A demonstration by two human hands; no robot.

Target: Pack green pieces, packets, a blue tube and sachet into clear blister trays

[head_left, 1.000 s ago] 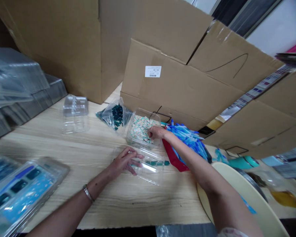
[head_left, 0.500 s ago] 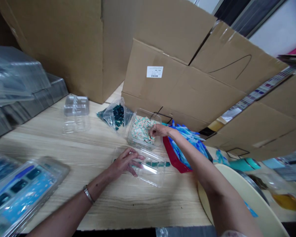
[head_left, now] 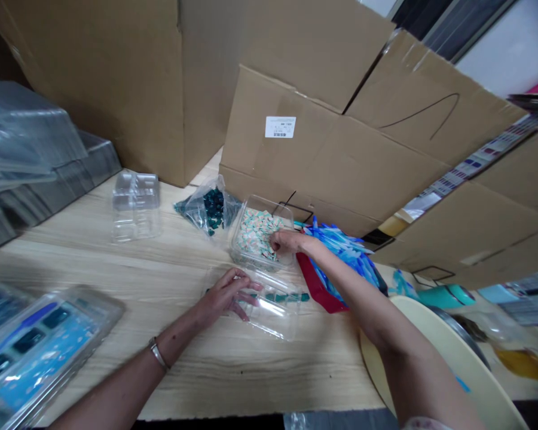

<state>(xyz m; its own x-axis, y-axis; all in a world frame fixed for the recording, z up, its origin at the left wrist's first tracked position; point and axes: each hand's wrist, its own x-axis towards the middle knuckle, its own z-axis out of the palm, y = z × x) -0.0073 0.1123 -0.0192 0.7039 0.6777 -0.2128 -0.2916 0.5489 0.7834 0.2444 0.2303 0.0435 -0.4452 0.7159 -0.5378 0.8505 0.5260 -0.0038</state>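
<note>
My left hand point(head_left: 231, 292) lies with fingers apart on a clear plastic tray point(head_left: 282, 322). A row of dark green pieces point(head_left: 282, 297) sits along that tray. My right hand point(head_left: 287, 240) reaches into a clear plastic container point(head_left: 246, 258) of small pale pieces point(head_left: 260, 230) with green and orange tints. Its fingers are bent together at the pieces; whatever they pinch is hidden. Left of the container is a clear bag point(head_left: 197, 209) of dark green pieces point(head_left: 214, 209).
Beneath my right forearm stands a red bin point(head_left: 316, 286) of blue pen-like items point(head_left: 336, 245). Cardboard boxes point(head_left: 323, 149) wall the back. Stacked clear trays point(head_left: 27, 131) and filled packs point(head_left: 49, 352) are at left. A cream round tub point(head_left: 434, 334) is at right.
My right hand has shifted very slightly left and down within the pale pieces. The left hand stays on the tray, and the view has moved a little.
</note>
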